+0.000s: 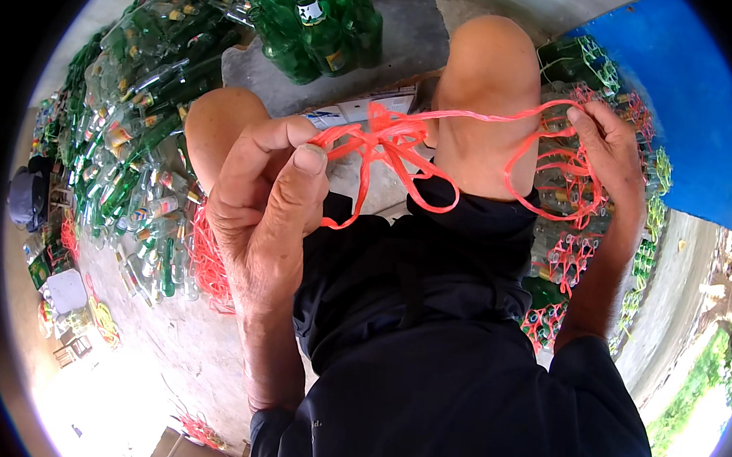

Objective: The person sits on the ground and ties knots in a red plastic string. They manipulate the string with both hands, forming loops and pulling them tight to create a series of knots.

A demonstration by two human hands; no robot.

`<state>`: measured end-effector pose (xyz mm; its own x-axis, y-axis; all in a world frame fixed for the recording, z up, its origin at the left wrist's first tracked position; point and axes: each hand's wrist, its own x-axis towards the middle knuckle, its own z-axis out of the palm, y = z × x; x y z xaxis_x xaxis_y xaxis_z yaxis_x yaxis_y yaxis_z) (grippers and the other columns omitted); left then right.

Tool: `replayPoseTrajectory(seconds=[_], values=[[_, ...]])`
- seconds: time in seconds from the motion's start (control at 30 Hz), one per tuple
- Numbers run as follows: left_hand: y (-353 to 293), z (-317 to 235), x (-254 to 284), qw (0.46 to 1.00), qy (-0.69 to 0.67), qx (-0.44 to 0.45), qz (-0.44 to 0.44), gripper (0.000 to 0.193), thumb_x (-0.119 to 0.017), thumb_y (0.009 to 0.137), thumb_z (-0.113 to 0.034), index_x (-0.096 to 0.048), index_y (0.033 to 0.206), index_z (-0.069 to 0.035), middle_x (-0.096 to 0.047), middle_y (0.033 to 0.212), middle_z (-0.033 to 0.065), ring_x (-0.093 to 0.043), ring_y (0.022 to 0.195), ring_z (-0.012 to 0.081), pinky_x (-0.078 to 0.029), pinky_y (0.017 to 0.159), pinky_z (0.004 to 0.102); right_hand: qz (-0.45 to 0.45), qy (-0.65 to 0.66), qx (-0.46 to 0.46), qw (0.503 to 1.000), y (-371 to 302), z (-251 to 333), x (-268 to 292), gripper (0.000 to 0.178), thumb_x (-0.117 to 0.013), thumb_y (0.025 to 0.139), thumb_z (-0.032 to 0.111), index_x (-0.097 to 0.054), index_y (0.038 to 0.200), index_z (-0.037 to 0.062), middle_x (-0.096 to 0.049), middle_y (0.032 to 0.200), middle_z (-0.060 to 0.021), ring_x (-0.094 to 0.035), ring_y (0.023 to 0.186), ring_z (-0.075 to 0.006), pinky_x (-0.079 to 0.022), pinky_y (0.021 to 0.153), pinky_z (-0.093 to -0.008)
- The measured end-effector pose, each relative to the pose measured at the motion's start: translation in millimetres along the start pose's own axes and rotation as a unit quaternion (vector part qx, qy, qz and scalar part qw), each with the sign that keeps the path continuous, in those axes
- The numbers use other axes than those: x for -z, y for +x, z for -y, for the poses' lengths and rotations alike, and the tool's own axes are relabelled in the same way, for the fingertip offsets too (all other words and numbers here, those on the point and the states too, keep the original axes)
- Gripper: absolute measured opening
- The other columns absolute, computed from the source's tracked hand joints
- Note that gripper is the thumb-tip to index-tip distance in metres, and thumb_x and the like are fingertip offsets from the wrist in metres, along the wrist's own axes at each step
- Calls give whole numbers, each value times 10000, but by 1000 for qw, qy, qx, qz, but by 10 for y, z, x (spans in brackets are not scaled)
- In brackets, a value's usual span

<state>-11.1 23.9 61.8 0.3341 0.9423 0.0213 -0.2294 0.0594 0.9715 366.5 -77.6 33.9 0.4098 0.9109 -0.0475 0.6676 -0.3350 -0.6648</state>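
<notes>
Red plastic twine [386, 136], knotted and looped in a bunch, is stretched between my hands above my knees. My left hand [274, 188] pinches one end of the bunch between thumb and forefinger. Off to the right, my right hand [608, 145] grips the far end of a strand, and several loose loops dangle below its fingers. Beyond the twine, a cluster of green glass bottles [318, 26] stands upright on a grey slab [411, 26]. Whether these bottles are tied together cannot be made out.
A big heap of green and clear bottles [141, 137] lies at the left. Red twine [211, 262] is piled beside my left forearm. Bottles bound with red twine [569, 258] stand in rows at the right, near a blue surface [690, 104]. A grey stool [67, 291] sits far left.
</notes>
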Motion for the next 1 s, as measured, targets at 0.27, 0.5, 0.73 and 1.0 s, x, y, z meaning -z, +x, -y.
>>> replayPoseTrajectory(seconds=[0.27,0.5,0.73,1.0], values=[[-28,24,-33,999,15,-15,40,186,-642,1019,-106,-645,1163,12,-523,751,-50,-391,609,17,-282,522,196,-67,-1,171,983,-148,730,-255,181,-646,933,-24,-675,1112,-25,-678,1011,-109,-673,945,-189,-518,847,-292],[1,50,-122,995,57,-34,72,193,-582,1037,-81,-615,1193,28,-469,688,-42,-337,555,21,-203,475,206,24,139,345,928,-195,1318,-950,328,-685,804,-132,-681,1105,-2,-650,1080,-126,-677,911,-243,-533,778,-324],[-8,93,-90,995,46,-38,83,204,-568,1047,-82,-613,1218,19,-475,700,-44,-350,563,25,-215,483,213,175,223,292,913,-142,1288,-1156,267,-687,854,-57,-673,1114,1,-678,970,-103,-671,891,-238,-511,768,-331],[1,62,-33,995,-19,-9,98,156,-602,1040,-64,-617,1154,41,-566,783,0,-493,654,69,-413,592,225,167,270,267,910,-239,1314,-1169,159,-685,946,46,-674,1097,-3,-677,897,-93,-663,856,-204,-509,747,-316]])
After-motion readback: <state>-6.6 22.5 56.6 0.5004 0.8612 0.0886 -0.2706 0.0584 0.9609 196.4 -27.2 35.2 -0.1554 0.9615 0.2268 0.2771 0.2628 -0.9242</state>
